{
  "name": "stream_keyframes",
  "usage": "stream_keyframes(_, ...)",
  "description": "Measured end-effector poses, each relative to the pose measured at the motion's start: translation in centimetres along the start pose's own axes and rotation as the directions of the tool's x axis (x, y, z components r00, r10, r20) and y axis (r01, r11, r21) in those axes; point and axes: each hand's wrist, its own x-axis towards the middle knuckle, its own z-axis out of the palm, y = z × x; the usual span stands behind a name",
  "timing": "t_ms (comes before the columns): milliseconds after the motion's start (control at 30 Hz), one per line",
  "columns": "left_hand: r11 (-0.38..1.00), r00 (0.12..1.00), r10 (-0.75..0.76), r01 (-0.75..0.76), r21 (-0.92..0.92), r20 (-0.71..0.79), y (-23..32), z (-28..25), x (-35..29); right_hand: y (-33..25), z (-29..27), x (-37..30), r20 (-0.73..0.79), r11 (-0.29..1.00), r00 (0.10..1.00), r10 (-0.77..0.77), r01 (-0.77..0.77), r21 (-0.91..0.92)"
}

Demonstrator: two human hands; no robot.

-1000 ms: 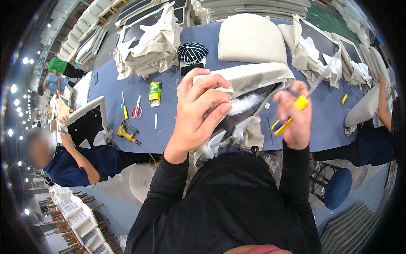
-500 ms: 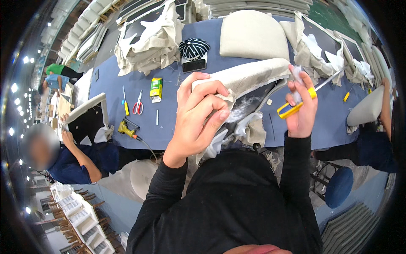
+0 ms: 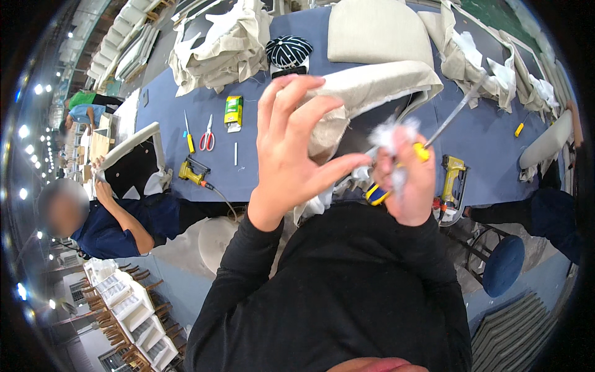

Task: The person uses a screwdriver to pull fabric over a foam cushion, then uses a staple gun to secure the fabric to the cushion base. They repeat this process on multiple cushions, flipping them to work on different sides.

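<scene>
A beige fabric-covered seat pad (image 3: pixel 384 87) rests tilted in front of me, its loose cloth edge and dark underside partly showing. My left hand (image 3: pixel 291 155) is over its left end with fingers spread and thumb stretched toward my right hand, apparently gripping nothing. Blurred by motion, my right hand (image 3: pixel 409 180) is closed on a screwdriver with a yellow and blue handle and a long metal shaft (image 3: pixel 455 113) pointing up and right. A tuft of white fibre stuffing (image 3: pixel 392 134) is also pinched in its fingers.
A yellow staple gun (image 3: pixel 454 180) stands by the right table edge, another staple gun (image 3: pixel 193 170) at left. Nearby lie red-handled scissors (image 3: pixel 207 136) and a green-yellow box (image 3: pixel 233 113). Covered pads (image 3: pixel 381 34) and a cap (image 3: pixel 289 51) sit behind. Co-workers flank the table.
My left hand has let go of the seat pad and spread its fingers. My right hand has come left and down with the screwdriver and stuffing. The right-hand staple gun is now visible.
</scene>
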Motion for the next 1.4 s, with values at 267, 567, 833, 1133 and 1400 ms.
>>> stream_keyframes(267,0.998,0.996,-0.060,0.058,0.030,0.060,-1.4,-2.3,1.1,0.5,-2.4,0.8,-0.107,0.995,0.993,-0.050,0.059,0.082)
stream_keyframes(567,0.999,0.996,0.021,-0.024,0.040,0.081,-1.5,-3.1,2.0,2.6,1.8,0.3,0.171,0.897,0.967,-0.187,0.239,-0.373)
stream_keyframes(833,0.875,0.921,-0.388,0.372,-0.309,0.008,0.0,-1.4,1.4,3.8,4.3,2.8,0.231,0.699,0.900,-0.369,0.433,-0.569)
stream_keyframes(1133,0.876,0.941,-0.333,0.333,-0.349,0.062,-1.0,-1.6,0.6,0.0,2.9,2.1,0.262,0.767,0.944,-0.199,0.316,-0.558)
stream_keyframes(1400,0.930,0.959,-0.283,0.283,-0.236,0.034,-1.2,-1.7,0.3,1.7,1.8,2.8,0.029,0.864,0.942,-0.335,0.319,-0.390)
